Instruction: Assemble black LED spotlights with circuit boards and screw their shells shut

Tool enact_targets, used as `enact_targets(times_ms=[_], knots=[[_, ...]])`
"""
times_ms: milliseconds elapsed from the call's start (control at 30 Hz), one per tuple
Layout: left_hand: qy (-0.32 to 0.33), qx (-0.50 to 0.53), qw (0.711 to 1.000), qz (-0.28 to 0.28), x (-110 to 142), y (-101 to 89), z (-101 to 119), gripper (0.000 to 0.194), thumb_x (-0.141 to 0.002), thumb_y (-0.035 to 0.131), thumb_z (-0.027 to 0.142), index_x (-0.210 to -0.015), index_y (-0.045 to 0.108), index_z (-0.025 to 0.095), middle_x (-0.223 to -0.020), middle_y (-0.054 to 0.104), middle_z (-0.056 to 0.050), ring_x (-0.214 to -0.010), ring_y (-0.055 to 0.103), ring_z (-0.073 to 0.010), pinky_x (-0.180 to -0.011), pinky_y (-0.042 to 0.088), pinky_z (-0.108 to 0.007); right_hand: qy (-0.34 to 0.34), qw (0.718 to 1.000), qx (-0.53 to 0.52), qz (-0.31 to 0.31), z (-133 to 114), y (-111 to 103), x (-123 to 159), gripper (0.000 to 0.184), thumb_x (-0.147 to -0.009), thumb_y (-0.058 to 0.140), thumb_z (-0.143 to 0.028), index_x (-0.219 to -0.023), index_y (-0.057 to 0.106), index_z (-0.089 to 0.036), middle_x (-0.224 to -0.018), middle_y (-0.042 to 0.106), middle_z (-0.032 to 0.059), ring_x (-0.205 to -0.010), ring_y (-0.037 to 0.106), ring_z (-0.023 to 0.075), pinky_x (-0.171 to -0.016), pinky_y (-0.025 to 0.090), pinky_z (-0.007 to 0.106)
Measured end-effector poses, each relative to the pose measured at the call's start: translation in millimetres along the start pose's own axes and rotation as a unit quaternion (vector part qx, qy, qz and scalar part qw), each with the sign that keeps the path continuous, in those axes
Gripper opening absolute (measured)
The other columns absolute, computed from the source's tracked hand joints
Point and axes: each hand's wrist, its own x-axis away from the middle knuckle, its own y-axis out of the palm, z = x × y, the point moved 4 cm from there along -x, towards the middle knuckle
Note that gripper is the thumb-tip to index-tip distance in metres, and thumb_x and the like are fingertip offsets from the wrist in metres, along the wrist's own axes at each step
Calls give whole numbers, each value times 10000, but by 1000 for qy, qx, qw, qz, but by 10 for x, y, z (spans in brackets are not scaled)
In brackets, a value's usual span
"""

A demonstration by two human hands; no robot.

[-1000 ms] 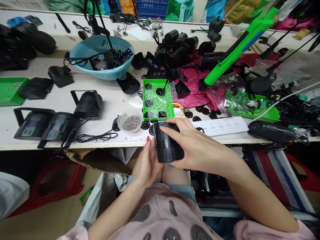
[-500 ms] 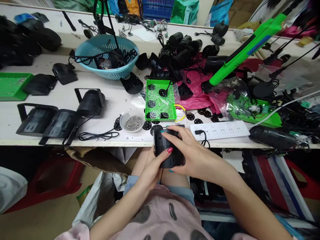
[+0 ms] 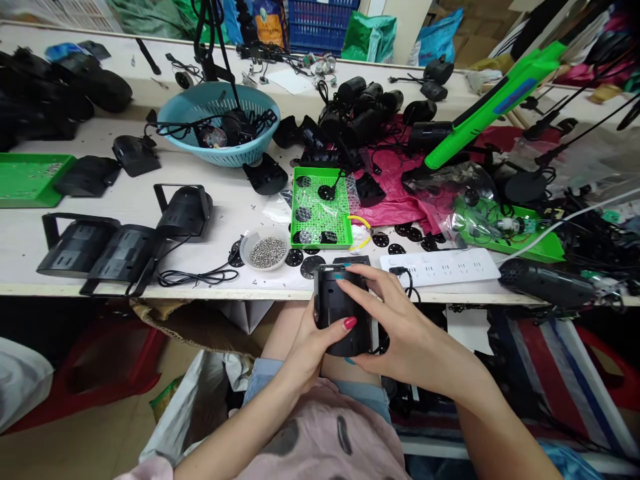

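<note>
Between my hands, over my lap at the table's front edge, is a black plastic housing with slots in its side. My left hand grips its left and lower side, the thumb lying across the front face. My right hand wraps its right side, with fingers over the top and the thumb near the bottom. The undersides of both hands are hidden. Just beyond stand a bowl of small metal screws and a green perforated tray holding black discs.
Finished-looking black housings with brackets sit at left. A blue basket of cabled parts stands behind. A white power strip lies right, below a hanging green electric screwdriver. Pink plastic and black parts fill the back.
The black housing has been turned slightly so more of its front face shows, and it sits a little lower and further right. Both hands keep hold of it. The view has shifted slightly.
</note>
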Motion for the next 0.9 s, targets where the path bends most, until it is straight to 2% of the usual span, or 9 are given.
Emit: enact_targets(times_ms=[167,300,433,600,733,900], knots=[[-3,13,1000,-3,9,33,-7,649,-732,844,280,-1337,623,204,-1321,682,-110,-1275,583,-332,-998,528,-375,10,1000,-9,-6,10,1,13,858,-807,655,-153,-1561,263,-273,-1571,261,145,-1502,246,320,-1185,364,574],[-7,12,1000,5,11,25,-6,675,-741,844,281,-1367,600,217,-1305,692,-104,-1236,616,-308,-950,550,-337,15,1000,-21,-16,15,59,5,881,-782,650,-120,-1563,264,-245,-1572,257,151,-1509,236,308,-1189,375,537],[2,17,1000,6,17,42,39,712,-738,851,296,-1393,577,247,-1310,692,-89,-1211,634,-279,-937,551,-305,9,1000,-11,6,-7,85,29,862,-796,637,-119,-1562,261,-234,-1581,237,152,-1517,212,299,-1191,382,513],[-10,22,1000,-7,25,69,45,712,-754,835,331,-1407,569,233,-1317,686,-110,-1235,618,-311,-992,532,-365,26,1000,9,13,-31,22,71,873,-795,625,-112,-1565,245,-269,-1579,232,145,-1509,229,315,-1154,428,534],[-11,13,1000,-3,17,62,24,692,-745,841,324,-1380,588,218,-1323,680,-120,-1244,608,-326,-1001,519,-385,28,1000,9,-3,-18,-9,63,889,-797,628,-122,-1570,224,-293,-1574,243,140,-1508,232,325,-1157,416,557],[-19,16,1000,-13,6,60,7,662,-729,854,318,-1340,613,230,-1314,689,-99,-1254,600,-316,-1035,491,-392,40,999,4,-15,18,8,55,898,-796,620,-118,-1571,207,-310,-1584,225,122,-1515,227,301,-1173,405,533]])
